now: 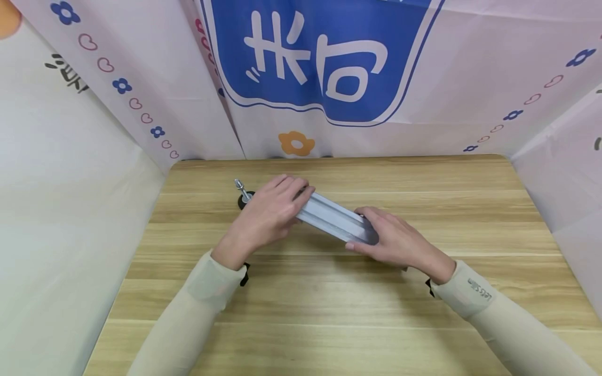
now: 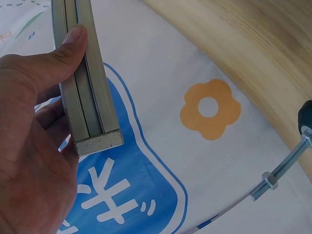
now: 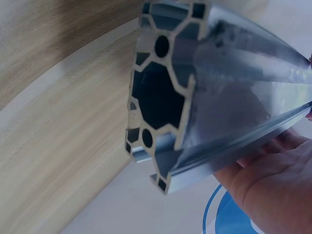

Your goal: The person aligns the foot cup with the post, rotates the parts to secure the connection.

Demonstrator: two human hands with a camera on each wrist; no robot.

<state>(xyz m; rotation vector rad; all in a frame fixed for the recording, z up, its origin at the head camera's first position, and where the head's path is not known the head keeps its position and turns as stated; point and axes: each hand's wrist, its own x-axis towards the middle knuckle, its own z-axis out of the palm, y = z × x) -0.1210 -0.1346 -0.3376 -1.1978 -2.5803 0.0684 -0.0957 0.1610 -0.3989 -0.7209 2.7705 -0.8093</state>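
An aluminium extrusion profile [image 1: 331, 214] with lengthwise slots is held in both hands, slanting down to the right over the wooden table. My left hand [image 1: 270, 209] grips its left part; in the left wrist view the thumb presses along a slot near a flat grey end [image 2: 100, 143]. At the other end, my right hand [image 1: 395, 237] holds the profile from its two sides. The right wrist view shows the open, hollow cross-section [image 3: 161, 92] there, with the hand along its lower side. Just beyond the left hand lies a levelling foot [image 1: 242, 192] with a threaded stud and nut.
The wooden tabletop [image 1: 329, 324] stretches around the hands. Printed white cloth [image 1: 494, 52] with a blue sign and an orange flower hangs behind the back edge, and pale cloth [image 1: 61, 209] hangs at the left side.
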